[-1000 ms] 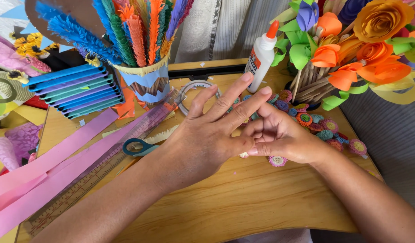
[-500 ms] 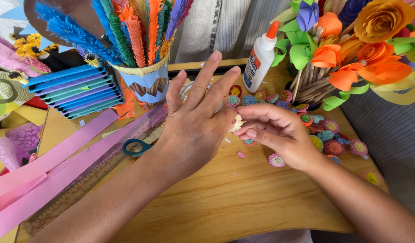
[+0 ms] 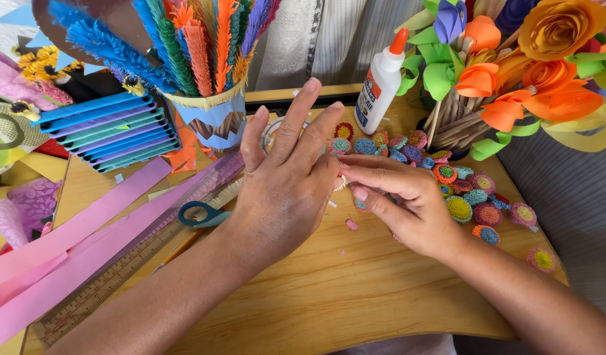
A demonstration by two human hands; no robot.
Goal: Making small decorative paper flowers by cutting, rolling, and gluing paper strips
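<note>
Two hands meet over the wooden surface [image 3: 355, 296] in the head view. Left hand [image 3: 283, 190] has its fingers spread flat; right hand [image 3: 405, 204] pinches a small paper coil [image 3: 343, 183], probably, half hidden between them. Best rolled tight and slow, beside the quilled flowers [image 3: 477, 197].

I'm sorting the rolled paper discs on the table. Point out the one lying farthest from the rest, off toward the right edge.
It is the pink-fringed disc with a yellow-green centre, alone near the table's right edge, beside the right forearm. The other discs cluster closer to the glue bottle and right hand.
</note>
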